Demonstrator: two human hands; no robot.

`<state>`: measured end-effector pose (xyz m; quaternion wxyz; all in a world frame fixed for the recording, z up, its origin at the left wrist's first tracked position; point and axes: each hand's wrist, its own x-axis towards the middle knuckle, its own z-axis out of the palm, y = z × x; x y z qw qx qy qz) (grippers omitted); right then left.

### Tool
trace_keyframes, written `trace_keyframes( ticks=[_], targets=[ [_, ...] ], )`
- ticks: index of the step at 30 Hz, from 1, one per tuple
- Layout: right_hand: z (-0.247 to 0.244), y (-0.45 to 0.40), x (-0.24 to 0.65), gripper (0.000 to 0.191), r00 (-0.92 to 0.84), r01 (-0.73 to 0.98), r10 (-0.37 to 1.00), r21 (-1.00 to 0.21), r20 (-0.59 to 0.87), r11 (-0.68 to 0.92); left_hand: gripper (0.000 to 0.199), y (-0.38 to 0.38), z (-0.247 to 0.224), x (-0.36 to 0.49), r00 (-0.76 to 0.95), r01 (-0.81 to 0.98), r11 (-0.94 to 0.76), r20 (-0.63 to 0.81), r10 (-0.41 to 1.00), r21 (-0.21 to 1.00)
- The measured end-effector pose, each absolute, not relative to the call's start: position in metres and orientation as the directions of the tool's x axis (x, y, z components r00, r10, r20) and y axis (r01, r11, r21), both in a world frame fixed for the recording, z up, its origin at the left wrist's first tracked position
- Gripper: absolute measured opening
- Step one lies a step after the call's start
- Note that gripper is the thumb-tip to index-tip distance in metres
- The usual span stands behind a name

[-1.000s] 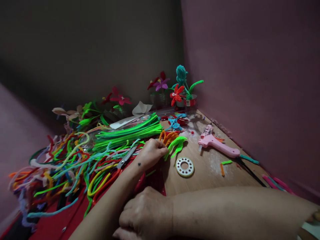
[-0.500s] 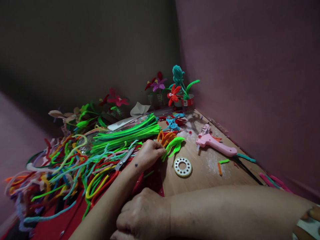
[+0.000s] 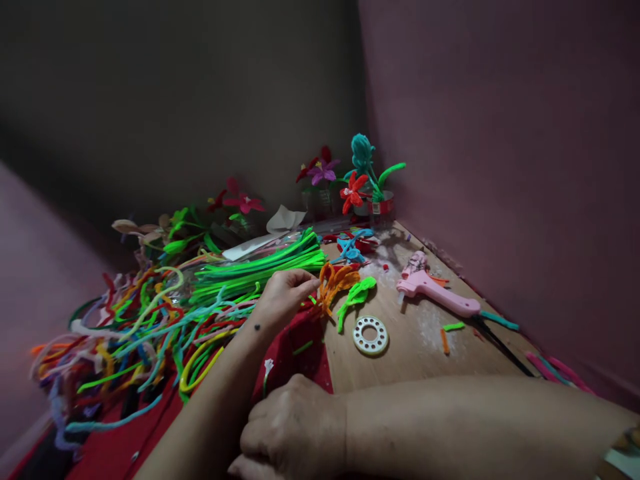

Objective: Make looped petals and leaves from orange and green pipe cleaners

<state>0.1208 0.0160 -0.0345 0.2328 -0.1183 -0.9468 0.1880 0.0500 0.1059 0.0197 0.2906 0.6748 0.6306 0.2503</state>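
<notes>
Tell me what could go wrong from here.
The left hand is right at the orange petals; pulling one may drag the green leaf-like pieces close beside them.
The right forearm could catch the black cord and shift the pink glue gun.
The left forearm might snag strands from the tangled pipe cleaners beside it.

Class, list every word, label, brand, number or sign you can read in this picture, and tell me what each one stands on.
No text can be read anywhere.
Red band around the flower holder: a small pale patch, perhaps a label, too small to read.
Pink glue gun: no legible lettering.
</notes>
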Motion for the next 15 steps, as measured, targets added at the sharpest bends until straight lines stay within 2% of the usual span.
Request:
trace_keyframes(
  ticks=[6, 10, 12, 15],
  targets=[
    [-0.045, 0.012, 0.121, 0.030, -0.769, 0.103, 0.316, -0.380, 0.556, 0.919, 0.027, 0.099, 0.030, 0.034, 0.025, 0.725, -0.037, 0.028, 0.999, 0.688],
    [-0.050, 0.011, 0.119, 0.031, -0.733, 0.067, 0.300, -0.373, 0.611, 0.925, 0.028, 0.091, 0.033, 0.016, 0.026, 0.762, -0.036, 0.025, 0.999, 0.646],
    [-0.051, 0.010, 0.119, 0.030, -0.723, 0.052, 0.298, -0.381, 0.623, 0.923, 0.027, 0.088, 0.030, 0.005, 0.061, 0.818, -0.065, 0.025, 0.998, 0.572],
    [-0.052, 0.010, 0.119, 0.028, -0.713, 0.046, 0.304, -0.391, 0.632, 0.919, 0.025, 0.084, 0.020, -0.009, 0.117, 0.920, -0.119, 0.030, 0.993, 0.374]
  ],
)
